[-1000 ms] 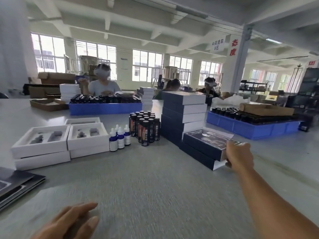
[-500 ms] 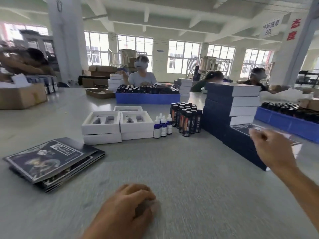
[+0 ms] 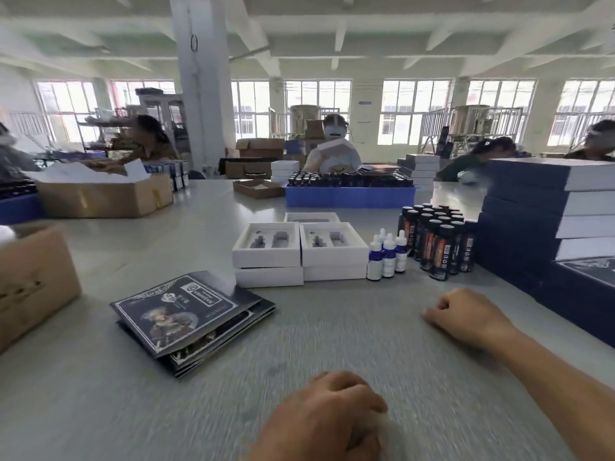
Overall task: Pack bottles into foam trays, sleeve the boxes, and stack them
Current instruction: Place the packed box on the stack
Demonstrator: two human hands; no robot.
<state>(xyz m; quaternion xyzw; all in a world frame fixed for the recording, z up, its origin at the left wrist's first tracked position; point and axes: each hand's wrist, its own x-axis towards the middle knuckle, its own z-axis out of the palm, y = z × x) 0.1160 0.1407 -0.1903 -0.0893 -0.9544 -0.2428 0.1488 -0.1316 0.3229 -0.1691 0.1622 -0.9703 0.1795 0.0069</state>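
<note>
At the near edge of a long grey desk (image 3: 100, 410), a worker's left hand (image 3: 329, 417) rests knuckles-up with its fingers curled under, holding nothing. The right hand (image 3: 466, 319) lies a little farther in, toward the right side, fingers likewise loosely curled and empty. Left of the hands sits a stack of dark printed sleeves (image 3: 189, 319), flattened. Beyond them, near the desk's middle, white foam trays (image 3: 299, 252) stand in two low piles side by side, their cut-outs unfilled. Just right of the trays are small white dropper bottles (image 3: 387, 256), then a cluster of dark bottles (image 3: 436, 242). Finished navy boxes (image 3: 545, 224) are stacked along the right edge. At the far edge, a blue crate (image 3: 349, 196) holds more dark bottles, where other workers sit.
</note>
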